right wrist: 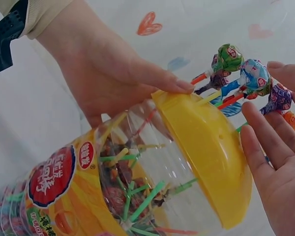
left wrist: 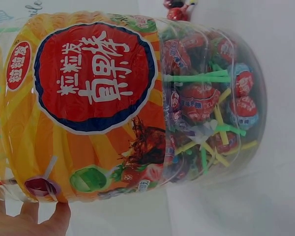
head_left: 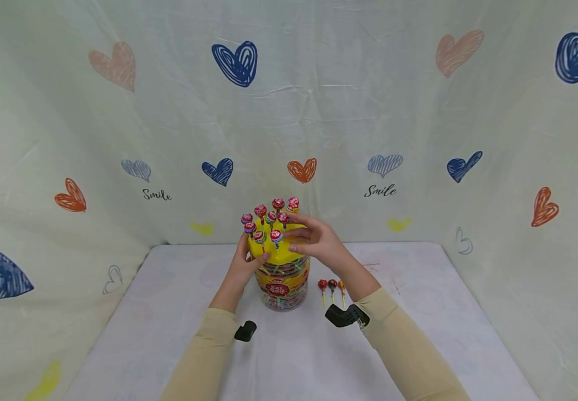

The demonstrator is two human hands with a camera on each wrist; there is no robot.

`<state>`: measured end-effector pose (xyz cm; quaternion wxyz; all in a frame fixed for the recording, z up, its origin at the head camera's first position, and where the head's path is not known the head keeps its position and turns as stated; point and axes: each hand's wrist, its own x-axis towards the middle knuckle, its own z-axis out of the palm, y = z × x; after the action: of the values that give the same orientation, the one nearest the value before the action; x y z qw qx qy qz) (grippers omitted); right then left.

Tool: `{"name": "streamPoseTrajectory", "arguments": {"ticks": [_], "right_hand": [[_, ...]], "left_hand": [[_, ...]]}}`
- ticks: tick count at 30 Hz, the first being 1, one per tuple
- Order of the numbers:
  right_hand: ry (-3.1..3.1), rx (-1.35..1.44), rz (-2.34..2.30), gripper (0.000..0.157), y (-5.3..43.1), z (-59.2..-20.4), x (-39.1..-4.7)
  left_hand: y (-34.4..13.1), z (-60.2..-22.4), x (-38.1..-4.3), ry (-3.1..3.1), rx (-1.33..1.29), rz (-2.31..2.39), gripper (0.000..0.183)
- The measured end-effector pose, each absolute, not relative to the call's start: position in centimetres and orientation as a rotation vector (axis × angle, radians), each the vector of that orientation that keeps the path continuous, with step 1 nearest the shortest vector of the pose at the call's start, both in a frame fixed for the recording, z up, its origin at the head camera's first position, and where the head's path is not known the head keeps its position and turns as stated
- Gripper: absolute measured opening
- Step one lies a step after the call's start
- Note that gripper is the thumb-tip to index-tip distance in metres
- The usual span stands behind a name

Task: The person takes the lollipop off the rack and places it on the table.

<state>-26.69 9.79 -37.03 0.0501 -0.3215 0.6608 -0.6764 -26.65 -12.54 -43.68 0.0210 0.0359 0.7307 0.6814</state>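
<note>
A clear candy jar (head_left: pixel 281 289) full of wrapped lollipops stands upright on the table. Several lollipops (head_left: pixel 260 211) poke up from its yellow lid (right wrist: pixel 209 157), heads above and sticks down into the lid. My left hand (head_left: pixel 241 268) holds the jar's upper left side, thumb on the lid's edge; its fingertips (left wrist: pixel 61 216) lie along the jar wall. To the right of the lid, my right hand (head_left: pixel 323 243) has its fingers extended around the lollipop heads. Whether it touches the purple-wrapped lollipop (right wrist: pixel 279 97) between its fingers I cannot tell.
Three loose lollipops (head_left: pixel 332 284) lie side by side on the white tabletop (head_left: pixel 194 312), right of the jar, near my right forearm. A pale curtain (head_left: pixel 329 111) printed with hearts hangs behind and around the table.
</note>
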Motion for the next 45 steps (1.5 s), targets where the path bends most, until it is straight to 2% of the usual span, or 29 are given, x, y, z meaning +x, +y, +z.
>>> {"name": "streamPoseTrajectory", "arguments": {"ticks": [24,45], "right_hand": [[1.97,-0.905,-2.113,0.061,9.3,-36.5,-26.4],[2.026,-0.809,-2.225,0.051,8.3,-36.4,-25.5]], "left_hand": [[-12.6,-43.8,-26.8,2.26,0.112,2.118,0.084],[-12.5,-43.7,-26.7,2.249,0.084,2.129,0.085]]}}
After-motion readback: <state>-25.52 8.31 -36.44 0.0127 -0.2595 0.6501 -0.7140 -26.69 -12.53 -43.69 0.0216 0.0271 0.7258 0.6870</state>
